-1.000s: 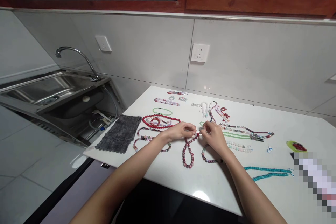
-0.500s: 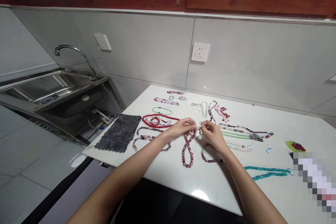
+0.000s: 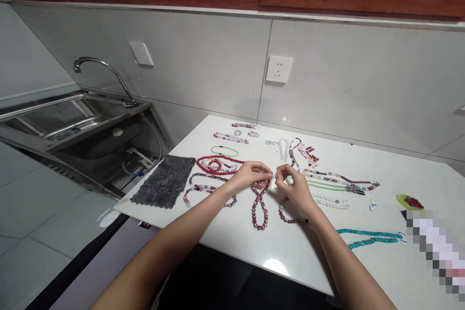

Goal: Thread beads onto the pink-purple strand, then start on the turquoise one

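My left hand [image 3: 251, 175] pinches the upper end of a strand of dark red mottled beads [image 3: 259, 198]. The rest of that strand lies on the white tabletop [image 3: 232, 230] in a twisted loop below my fingers. Close on the right, my right hand [image 3: 293, 185] has thumb and forefinger pressed together. Whatever is between those fingertips is too small to make out. A purplish bead strand [image 3: 286, 221] lies partly under my right hand. Left of my left hand is a bright red bead necklace [image 3: 203, 169] in an oval.
A dark grey cloth [image 3: 163, 181] covers the table's left corner. Green strings [image 3: 323, 185], turquoise beads [image 3: 374, 242] and a small green dish [image 3: 402, 200] of red beads lie to the right. Loose red beads [image 3: 311, 155] lie farther back. A steel sink [image 3: 61, 118] stands at left.
My right hand has shifted slightly left, with its fingertips nearer to my left hand. The left hand still holds the strand. The view has tilted slightly.
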The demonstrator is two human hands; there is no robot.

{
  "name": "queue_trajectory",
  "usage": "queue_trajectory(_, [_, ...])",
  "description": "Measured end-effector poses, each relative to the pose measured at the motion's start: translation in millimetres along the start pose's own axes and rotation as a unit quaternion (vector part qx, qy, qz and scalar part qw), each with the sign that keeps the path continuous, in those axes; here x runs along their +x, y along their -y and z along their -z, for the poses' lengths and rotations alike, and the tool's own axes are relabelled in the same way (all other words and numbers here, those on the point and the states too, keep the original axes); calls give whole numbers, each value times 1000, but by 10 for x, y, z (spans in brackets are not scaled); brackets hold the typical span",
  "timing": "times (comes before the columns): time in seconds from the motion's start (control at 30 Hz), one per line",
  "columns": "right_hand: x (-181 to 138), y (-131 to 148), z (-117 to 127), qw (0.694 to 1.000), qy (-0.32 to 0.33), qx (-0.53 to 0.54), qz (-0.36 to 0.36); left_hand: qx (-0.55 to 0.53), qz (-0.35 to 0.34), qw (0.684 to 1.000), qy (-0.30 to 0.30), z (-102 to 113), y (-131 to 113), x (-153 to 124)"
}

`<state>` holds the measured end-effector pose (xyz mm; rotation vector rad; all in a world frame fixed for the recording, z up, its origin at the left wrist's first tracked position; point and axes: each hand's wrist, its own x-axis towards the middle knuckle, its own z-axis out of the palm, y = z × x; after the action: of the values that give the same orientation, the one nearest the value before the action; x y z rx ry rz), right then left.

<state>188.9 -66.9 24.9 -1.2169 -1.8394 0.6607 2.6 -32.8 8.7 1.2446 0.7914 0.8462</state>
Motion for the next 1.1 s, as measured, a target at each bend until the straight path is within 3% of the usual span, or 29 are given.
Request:
queue_trajectory(0.27, [-17, 25, -6, 999, 30, -40, 11, 66, -4, 998, 8, -34, 12, -24])
queue_trajectory(0.57, [43, 16, 54, 997, -5, 69, -45, 16, 20, 999, 20, -36, -62, -52])
queue_trajectory(0.77, [65, 33, 79, 991, 58, 103, -61, -11, 21, 999, 23, -19, -66, -51])
queue_trajectory(1.1, [39, -113, -10, 995, -20, 78, -57, -23, 41, 999, 27, -25, -79, -52])
